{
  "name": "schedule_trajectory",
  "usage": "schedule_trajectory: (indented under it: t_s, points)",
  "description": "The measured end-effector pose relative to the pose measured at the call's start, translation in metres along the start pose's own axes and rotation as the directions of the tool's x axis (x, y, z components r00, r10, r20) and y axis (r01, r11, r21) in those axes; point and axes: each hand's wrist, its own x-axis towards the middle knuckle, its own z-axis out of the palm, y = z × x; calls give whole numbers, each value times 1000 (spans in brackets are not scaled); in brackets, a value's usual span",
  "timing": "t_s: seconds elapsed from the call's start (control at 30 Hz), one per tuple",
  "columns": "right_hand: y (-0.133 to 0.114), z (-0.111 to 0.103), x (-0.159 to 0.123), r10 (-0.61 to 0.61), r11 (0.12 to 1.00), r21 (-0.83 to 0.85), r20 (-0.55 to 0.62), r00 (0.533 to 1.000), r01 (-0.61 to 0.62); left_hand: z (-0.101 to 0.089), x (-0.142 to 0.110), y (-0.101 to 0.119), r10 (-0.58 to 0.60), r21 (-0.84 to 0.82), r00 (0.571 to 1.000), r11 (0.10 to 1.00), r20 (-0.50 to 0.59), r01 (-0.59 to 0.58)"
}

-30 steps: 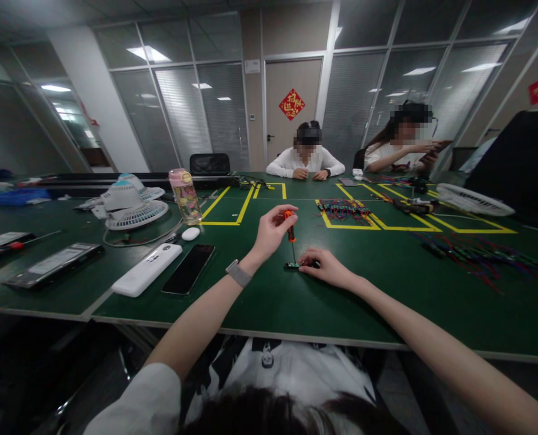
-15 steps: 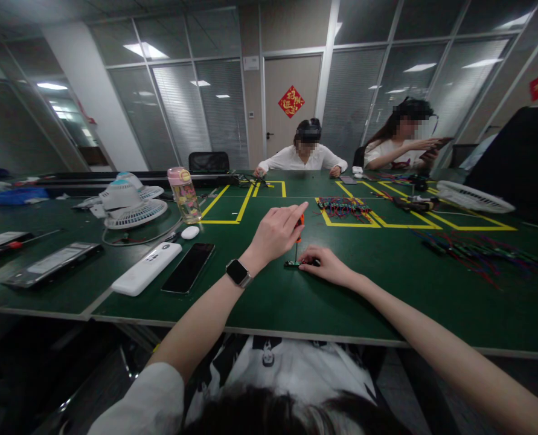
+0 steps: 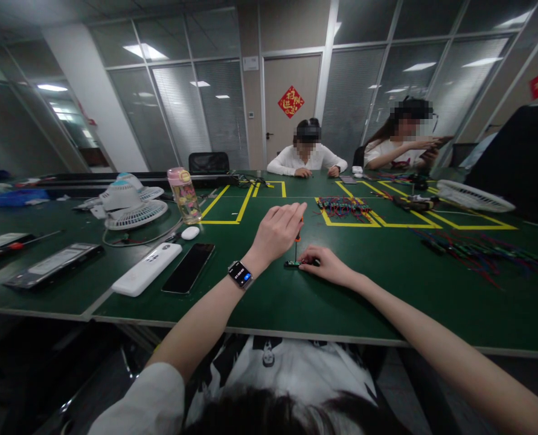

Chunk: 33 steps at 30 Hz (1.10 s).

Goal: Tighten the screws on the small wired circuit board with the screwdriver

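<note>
My left hand (image 3: 275, 232), with a watch at its wrist, is closed round the orange-and-black handle of a screwdriver (image 3: 296, 249). The shaft points straight down, and its tip meets a small green circuit board (image 3: 291, 264) lying on the table. Much of the handle is hidden behind my fingers. My right hand (image 3: 325, 266) rests on the table and pinches the right end of the board between thumb and fingers. What lies under the right palm cannot be made out.
Left of my hands lie a black phone (image 3: 188, 267), a white power bank (image 3: 146, 270) and a white case (image 3: 190, 232). A bottle (image 3: 185, 196) and fans (image 3: 135, 205) stand behind. Wired boards (image 3: 345, 207) lie right, more (image 3: 481, 249) further over. Two people sit opposite.
My left hand has turned slightly on the screwdriver, and the watch face has lit up. The board and my right hand stay put. The person opposite has drawn one hand inward.
</note>
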Motion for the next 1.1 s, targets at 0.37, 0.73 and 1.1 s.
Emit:
schedule_trajectory:
  t_s: [0.37, 0.73, 1.1]
  points:
    - [1, 0, 0, 6, 1000, -11, 3, 1000, -6, -1, -1, 1, -73, -112, 997, 991, -26, 70]
    - [-2, -1, 0, 6, 1000, -10, 8, 1000, -6, 5, -5, 7, -127, -206, 990, 972, -67, 111]
    - [-2, -1, 0, 12, 999, -34, 9, 1000, -11, 3, 1, 15, -355, -661, 934, 712, -49, 236]
